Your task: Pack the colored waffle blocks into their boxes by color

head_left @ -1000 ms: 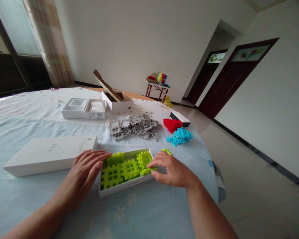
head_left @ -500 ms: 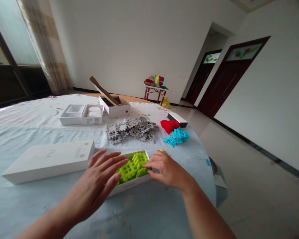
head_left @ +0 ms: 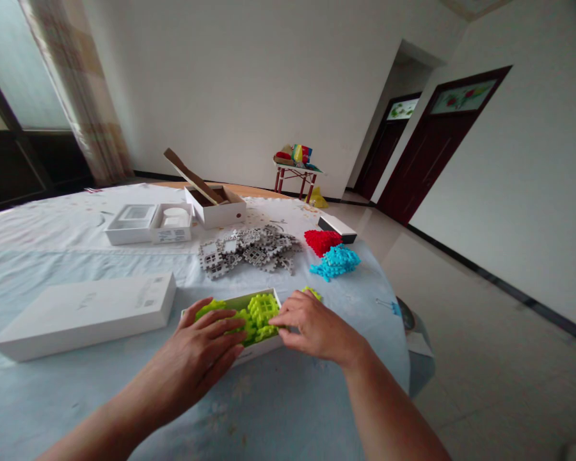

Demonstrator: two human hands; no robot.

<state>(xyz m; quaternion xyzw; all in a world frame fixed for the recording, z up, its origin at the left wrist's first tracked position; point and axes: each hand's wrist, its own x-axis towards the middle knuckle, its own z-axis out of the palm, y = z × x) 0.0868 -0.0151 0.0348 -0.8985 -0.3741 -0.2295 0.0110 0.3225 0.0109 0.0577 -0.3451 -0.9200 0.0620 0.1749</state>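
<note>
A shallow white box [head_left: 264, 346] full of green interlocking plastic blocks [head_left: 263, 308] lies in front of me. Over its left part, my left hand [head_left: 208, 339] rests on the blocks with its fingers stretched out, hiding some of them. At the right end, my right hand [head_left: 312, 326] has its fingers curled and pinched on a green block by the box wall. Most of that block is hidden. Just beyond my right hand, a loose green block [head_left: 312, 292] shows on the cloth.
Behind the box are piles of grey blocks [head_left: 249, 250], red blocks [head_left: 322, 242] and blue blocks [head_left: 336, 262]. A closed white box [head_left: 86, 314] lies left. Farther back stand a divided white tray [head_left: 148, 224], an open box [head_left: 221, 214] and a small box lid [head_left: 336, 228].
My left hand has lowered onto the green blocks, and more green shows beyond its fingers at the left. My right hand stays at the box's right end. The view has shifted slightly.
</note>
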